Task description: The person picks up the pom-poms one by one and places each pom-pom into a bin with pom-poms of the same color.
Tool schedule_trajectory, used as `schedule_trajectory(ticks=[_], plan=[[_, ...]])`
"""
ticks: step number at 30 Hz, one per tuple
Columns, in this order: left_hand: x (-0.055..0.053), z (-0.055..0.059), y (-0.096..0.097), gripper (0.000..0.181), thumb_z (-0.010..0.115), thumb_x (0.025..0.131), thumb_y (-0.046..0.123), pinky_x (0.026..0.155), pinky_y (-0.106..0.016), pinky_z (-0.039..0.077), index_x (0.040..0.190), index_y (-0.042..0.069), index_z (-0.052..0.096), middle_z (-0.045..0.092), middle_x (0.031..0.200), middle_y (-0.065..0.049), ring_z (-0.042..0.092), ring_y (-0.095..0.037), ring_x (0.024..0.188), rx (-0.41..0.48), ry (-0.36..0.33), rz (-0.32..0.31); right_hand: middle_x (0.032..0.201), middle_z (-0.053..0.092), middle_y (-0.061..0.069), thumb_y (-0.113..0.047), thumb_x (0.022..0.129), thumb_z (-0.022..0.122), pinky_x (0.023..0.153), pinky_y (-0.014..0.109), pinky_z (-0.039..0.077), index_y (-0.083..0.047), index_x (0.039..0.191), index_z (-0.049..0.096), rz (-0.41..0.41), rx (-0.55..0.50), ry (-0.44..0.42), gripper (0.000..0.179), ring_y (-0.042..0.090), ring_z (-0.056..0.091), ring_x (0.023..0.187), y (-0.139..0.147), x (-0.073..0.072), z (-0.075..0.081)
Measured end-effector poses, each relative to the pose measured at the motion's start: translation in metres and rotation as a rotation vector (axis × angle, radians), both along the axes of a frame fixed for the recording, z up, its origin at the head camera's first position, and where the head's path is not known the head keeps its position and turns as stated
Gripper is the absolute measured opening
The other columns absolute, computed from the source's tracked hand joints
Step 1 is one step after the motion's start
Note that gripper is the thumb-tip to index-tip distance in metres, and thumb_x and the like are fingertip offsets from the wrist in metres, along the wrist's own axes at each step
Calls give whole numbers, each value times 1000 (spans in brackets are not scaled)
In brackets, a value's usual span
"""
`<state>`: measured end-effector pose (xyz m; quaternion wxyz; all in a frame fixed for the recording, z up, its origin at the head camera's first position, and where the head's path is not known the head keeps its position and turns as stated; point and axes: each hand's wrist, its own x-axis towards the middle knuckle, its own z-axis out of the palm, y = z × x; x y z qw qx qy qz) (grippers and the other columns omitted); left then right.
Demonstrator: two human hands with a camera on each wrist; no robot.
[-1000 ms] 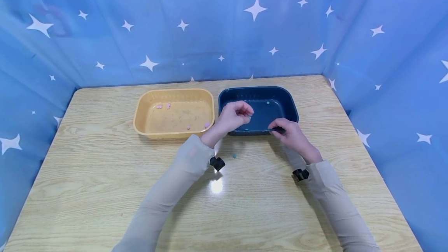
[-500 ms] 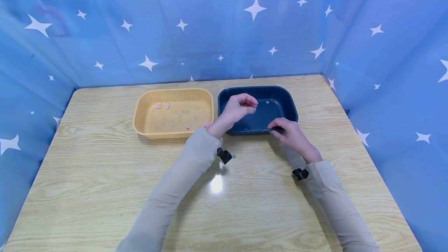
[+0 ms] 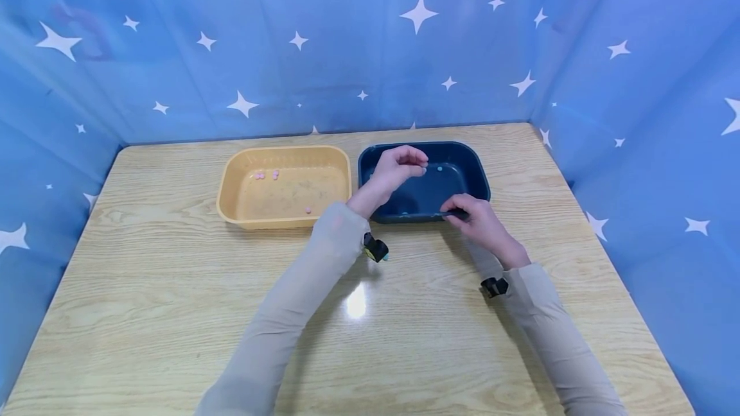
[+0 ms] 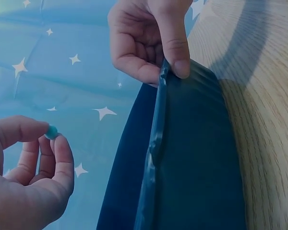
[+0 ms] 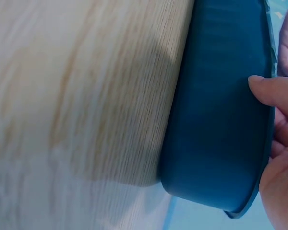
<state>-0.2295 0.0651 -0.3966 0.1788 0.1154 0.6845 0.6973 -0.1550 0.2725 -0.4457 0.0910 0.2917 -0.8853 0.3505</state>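
Note:
My left hand (image 3: 394, 171) is over the dark blue plastic bin (image 3: 424, 198). Between its thumb and fingertip it pinches a small teal bead (image 4: 51, 132), plain in the left wrist view. The right hand (image 3: 478, 220) grips the bin's near rim, with the thumb (image 5: 264, 88) on the outer wall and curled fingers on the inner side. On the bin's floor lies another teal bead (image 3: 439, 169). One more teal bead (image 3: 385, 258) is on the table, partly covered by the left wrist camera (image 3: 376, 247).
Left of the blue bin stands a yellow bin (image 3: 283, 204) holding several pink beads (image 3: 259, 176). My left sleeve (image 3: 341, 230) crosses in front of its right corner. Both bins are on a wood-grain table (image 3: 173, 313), with a blue star-patterned curtain (image 3: 347, 31) behind and at the sides.
My left hand has shifted slightly right and farther over the blue bin. Its wrist camera now partly covers the bead on the table. The right hand keeps its hold on the rim.

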Motion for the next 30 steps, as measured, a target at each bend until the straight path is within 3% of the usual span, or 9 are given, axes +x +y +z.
schedule_trajectory(ticks=[16,22,30], plan=[[-14,-2,11,17,59,88,1,92,-30,46,105,-1,61,61,98,-7,58,-17,91,60,-111,10,86,65,7,10,77,68,71,27,52,-4,86,64,-13,0,-7,17,17,59,80,-1,1,0],[-18,-2,15,17,59,88,1,98,-38,43,105,-1,61,61,98,-6,58,-17,89,92,-157,29,85,65,6,11,76,68,70,33,53,-3,86,64,-14,-1,1,18,18,59,79,-2,1,1],[-23,-8,20,22,60,88,1,92,-31,47,110,-4,60,62,99,-7,59,-26,100,127,-194,52,85,66,7,13,75,68,69,39,52,-3,86,64,-19,-3,13,19,19,59,79,-2,1,1]])
